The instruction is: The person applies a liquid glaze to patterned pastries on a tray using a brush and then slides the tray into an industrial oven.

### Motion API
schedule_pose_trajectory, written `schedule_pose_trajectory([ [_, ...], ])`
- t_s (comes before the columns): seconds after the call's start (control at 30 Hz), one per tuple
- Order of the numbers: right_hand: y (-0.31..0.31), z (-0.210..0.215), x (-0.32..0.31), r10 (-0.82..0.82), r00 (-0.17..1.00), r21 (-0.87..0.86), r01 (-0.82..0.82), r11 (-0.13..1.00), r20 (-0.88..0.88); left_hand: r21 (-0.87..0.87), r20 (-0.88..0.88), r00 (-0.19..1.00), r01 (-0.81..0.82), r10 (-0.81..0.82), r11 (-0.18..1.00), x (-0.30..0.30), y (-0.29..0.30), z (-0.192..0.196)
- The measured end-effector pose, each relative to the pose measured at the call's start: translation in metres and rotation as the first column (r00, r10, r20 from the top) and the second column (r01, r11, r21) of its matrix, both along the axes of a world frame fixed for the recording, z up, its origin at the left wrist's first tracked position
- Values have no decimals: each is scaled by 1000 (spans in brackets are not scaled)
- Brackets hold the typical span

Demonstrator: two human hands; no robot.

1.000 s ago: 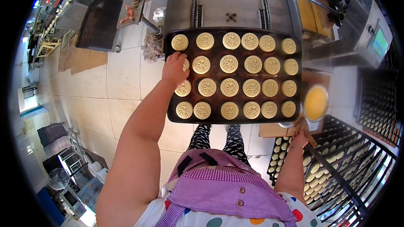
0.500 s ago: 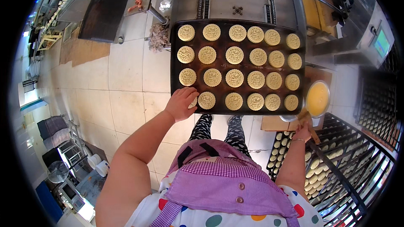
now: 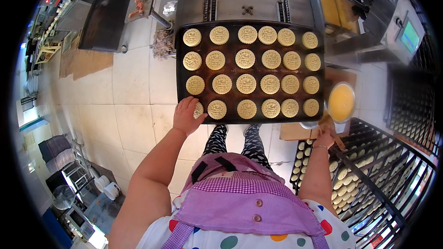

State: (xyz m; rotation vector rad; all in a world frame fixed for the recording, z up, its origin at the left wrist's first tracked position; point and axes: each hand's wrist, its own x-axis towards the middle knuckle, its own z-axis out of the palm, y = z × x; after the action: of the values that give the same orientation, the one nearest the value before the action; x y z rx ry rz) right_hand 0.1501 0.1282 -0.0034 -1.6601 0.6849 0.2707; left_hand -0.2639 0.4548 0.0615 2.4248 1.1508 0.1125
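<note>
A dark baking tray (image 3: 230, 74) holds rows of pale round pastries (image 3: 246, 83) with scalloped edges and stamped tops. At its near left corner my left hand (image 3: 185, 117) is closed about the corner pastry (image 3: 198, 110), thumb on one side and fingers on the other, partly covering it. My right hand (image 3: 326, 139) grips a flat wooden brush (image 3: 340, 143) beyond the near right corner. The brush's upper end lies beside a bowl of yellow liquid (image 3: 342, 103), probably egg wash; whether its bristles are wet I cannot tell.
Below my right hand stands a black rack (image 3: 369, 177) loaded with more pastries. Cardboard (image 3: 295, 132) lies under the bowl. Behind the tray is a metal machine (image 3: 247, 0) with chain tracks; a control screen (image 3: 409, 36) stands at the far right.
The whole view has shifted slightly, so the tray sits further left. My left fingers have moved toward the pastry's left side, exposing more of it. My right hand still holds the brush near the bowl.
</note>
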Motion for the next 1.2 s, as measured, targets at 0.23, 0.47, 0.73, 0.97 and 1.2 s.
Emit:
schedule_pose_trajectory([
  [0.23, 14, 12, -4, 18, 1000, 27, -18, 999, -20, 27, 135, 973, 183, -185, 983, 79, 16, 12],
  [0.47, 0, 5, 8, 2, 1000, 32, -2, 999, -9, -38, -76, 947, 311, -314, 950, 114, 39, -13],
  [0.73, -15, -11, 15, -27, 998, 73, 30, 997, -49, 8, -194, 976, 104, -100, 995, 131, 32, 10],
  [0.97, 5, 10, 14, 53, 998, 67, -51, 996, -28, 112, 109, 970, 206, -218, 972, 208, 91, 12],
  [1.2, -2, 5, 17, 63, 998, 132, -59, 989, -25, -26, -233, 921, 314, -311, 949, 277, 144, -19],
])
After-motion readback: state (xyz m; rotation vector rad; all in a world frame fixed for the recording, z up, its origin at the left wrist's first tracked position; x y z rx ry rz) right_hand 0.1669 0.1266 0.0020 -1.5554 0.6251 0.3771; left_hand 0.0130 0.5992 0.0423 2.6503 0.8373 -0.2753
